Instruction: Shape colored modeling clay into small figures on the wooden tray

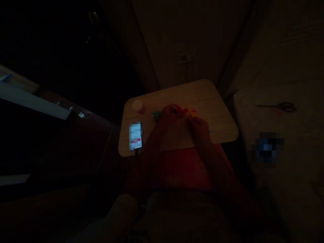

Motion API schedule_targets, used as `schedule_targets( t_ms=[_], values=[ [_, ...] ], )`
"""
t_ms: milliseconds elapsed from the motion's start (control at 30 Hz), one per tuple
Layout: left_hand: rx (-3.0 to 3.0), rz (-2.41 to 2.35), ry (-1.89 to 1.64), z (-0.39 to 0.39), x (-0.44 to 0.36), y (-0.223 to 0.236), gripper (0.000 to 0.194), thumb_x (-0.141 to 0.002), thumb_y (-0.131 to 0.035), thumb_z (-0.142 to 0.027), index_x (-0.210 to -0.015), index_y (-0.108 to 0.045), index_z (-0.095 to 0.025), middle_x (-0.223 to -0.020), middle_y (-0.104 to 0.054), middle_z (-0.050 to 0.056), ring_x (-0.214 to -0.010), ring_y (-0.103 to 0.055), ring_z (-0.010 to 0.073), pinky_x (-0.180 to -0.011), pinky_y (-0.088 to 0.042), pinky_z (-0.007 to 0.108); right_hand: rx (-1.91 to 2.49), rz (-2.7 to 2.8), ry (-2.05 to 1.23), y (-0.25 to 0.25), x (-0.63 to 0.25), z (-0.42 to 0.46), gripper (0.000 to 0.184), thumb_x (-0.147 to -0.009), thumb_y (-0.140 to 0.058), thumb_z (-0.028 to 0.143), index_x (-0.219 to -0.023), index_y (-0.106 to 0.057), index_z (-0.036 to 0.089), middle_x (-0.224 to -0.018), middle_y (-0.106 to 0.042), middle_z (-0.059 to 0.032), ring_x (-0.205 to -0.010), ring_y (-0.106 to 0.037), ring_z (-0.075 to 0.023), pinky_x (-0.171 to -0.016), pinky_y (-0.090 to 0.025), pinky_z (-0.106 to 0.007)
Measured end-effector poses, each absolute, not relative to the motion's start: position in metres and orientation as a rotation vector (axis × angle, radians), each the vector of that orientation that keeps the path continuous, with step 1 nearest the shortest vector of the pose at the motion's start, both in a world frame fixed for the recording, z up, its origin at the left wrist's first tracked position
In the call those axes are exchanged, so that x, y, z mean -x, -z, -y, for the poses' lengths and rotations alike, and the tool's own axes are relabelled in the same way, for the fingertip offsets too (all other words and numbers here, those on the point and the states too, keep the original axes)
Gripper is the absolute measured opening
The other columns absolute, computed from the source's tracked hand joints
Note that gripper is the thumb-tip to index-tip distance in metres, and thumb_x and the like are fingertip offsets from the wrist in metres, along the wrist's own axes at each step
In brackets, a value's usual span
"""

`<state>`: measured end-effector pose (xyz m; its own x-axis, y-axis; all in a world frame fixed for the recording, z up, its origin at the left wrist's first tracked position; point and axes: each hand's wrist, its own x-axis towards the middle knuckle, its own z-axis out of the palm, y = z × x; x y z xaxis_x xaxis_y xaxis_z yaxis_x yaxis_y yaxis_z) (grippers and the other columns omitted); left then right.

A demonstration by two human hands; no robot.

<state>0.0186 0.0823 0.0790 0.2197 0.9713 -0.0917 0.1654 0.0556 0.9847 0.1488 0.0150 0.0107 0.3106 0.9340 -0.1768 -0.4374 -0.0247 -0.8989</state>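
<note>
**Small soft-looking red and orange pieces between my hands, in poor light**

My left hand (170,113) is curled, its fingers seemingly gripping a small bright-red piece (179,110) over the middle of the pale wood-grain tabletop (207,96). My right hand (199,127) is bent just beside a small yellow-orange piece (190,112); whether its fingertips pinch that piece, I can't tell.

Both pieces look light, and I'd guess thin and pliable, easily creased or pulled out of shape rather than slippery. I'd take each near an edge, fingertips only, squeezing gently.

The dimness swallows most detail: I can't make out the material, nor whether red and orange are joined. My left hand partly covers a dark green item (157,116), its shape unclear, and my fingers hide the edges of what they touch. The glowing phone's screen (135,133) is pixelated.
</note>
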Motion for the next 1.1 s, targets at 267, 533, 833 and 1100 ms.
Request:
schedule_targets(
  t_ms=[267, 533, 833, 1100],
  values=[
    [-1.379, -1.137, -0.923, -0.079, -0.022, -0.076, 0.028, -0.063, -0.086, -0.019, -0.078, -0.063, -0.018, -0.076, -0.067, 0.000, -0.071, -0.061, 0.0128, -0.065, -0.046, 0.024, 1.101, 0.589, -1.194, -0.013, -0.147, -0.014, 0.033, -0.072, -0.082, 0.050, -0.079, -0.073, 0.020, -0.073, -0.070, -0.0025, -0.059, -0.057, -0.0123, -0.057, -0.044, -0.028],
    [-1.383, -1.196, -0.907, -0.082, -0.025, -0.069, 0.035, -0.060, -0.090, -0.018, -0.085, -0.064, -0.018, -0.082, -0.071, 0.000, -0.074, -0.065, 0.0144, -0.066, -0.048, 0.025, 1.114, 0.606, -1.148, -0.013, -0.146, -0.013, 0.034, -0.074, -0.082, 0.052, -0.079, -0.072, 0.021, -0.070, -0.069, -0.0011, -0.057, -0.057, -0.0129, -0.056, -0.043, -0.027],
    [-1.382, -1.213, -0.932, -0.082, -0.027, -0.069, 0.040, -0.058, -0.091, -0.021, -0.087, -0.064, -0.018, -0.084, -0.072, 0.002, -0.076, -0.067, 0.0158, -0.067, -0.050, 0.026, 1.111, 0.589, -1.129, -0.014, -0.147, -0.013, 0.032, -0.072, -0.083, 0.051, -0.081, -0.073, 0.021, -0.071, -0.070, -0.0013, -0.057, -0.057, -0.0124, -0.055, -0.045, -0.026],
    [-1.425, -1.145, -0.949, -0.089, -0.014, -0.080, 0.030, -0.060, -0.089, -0.020, -0.079, -0.066, -0.016, -0.083, -0.074, 0.004, -0.075, -0.067, 0.0148, -0.064, -0.049, 0.023, 0.978, 0.422, -1.246, -0.012, -0.151, -0.012, 0.028, -0.079, -0.075, 0.050, -0.090, -0.074, 0.023, -0.082, -0.074, -0.0043, -0.065, -0.067, -0.0163, -0.056, -0.050, -0.029]
  ],
)
